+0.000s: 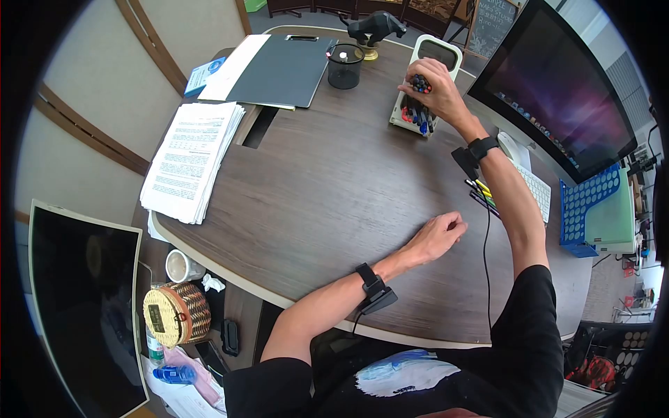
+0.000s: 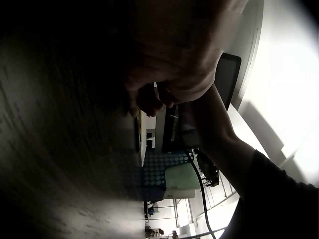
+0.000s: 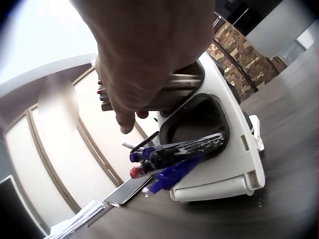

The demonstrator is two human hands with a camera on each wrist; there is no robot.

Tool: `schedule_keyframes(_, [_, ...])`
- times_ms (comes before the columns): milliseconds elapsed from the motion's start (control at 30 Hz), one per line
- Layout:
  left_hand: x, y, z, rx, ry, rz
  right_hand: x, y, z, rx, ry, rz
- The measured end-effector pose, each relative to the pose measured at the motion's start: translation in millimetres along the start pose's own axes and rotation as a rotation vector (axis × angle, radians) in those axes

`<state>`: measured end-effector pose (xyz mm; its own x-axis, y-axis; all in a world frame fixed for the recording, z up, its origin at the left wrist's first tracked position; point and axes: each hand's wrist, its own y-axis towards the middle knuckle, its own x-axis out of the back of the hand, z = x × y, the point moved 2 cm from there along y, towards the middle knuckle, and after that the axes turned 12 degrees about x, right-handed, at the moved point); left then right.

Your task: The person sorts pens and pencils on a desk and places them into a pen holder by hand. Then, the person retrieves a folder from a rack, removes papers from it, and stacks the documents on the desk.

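While the right hand grips pens, bare desktop leftward, edge nearest torso.

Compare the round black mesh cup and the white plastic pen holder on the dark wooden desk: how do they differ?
The black mesh cup is round, while the white plastic pen holder is longer, with separate compartments. No hand touches the cup, while the right hand grips pens at the holder. Both stand on the desk.

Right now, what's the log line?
right hand: fingers round bunch of pens, at white holder | left hand: resting on desk | blue pen: in holder
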<state>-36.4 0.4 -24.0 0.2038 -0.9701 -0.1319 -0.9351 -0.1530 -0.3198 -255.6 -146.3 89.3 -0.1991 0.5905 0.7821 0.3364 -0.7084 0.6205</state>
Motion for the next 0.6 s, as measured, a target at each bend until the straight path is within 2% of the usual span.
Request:
schedule_keyframes(167, [-1,3,2,-0.009,-0.004,0.000,5,-13,-13,-0.016,-0.071,-0.034])
schedule_keyframes(400, [-1,2,2,0.000,-0.012,0.004,20,-18,2,-0.067,-0.106,-0.041])
schedule_keyframes(533, [0,3,3,0.018,-0.002,0.018,56,-30,24,-0.220,-0.023,-0.152])
schedule_keyframes(600, [-3,6,7,-0.068,-0.071,-0.012,73,-47,34,-0.279,-0.056,-0.241])
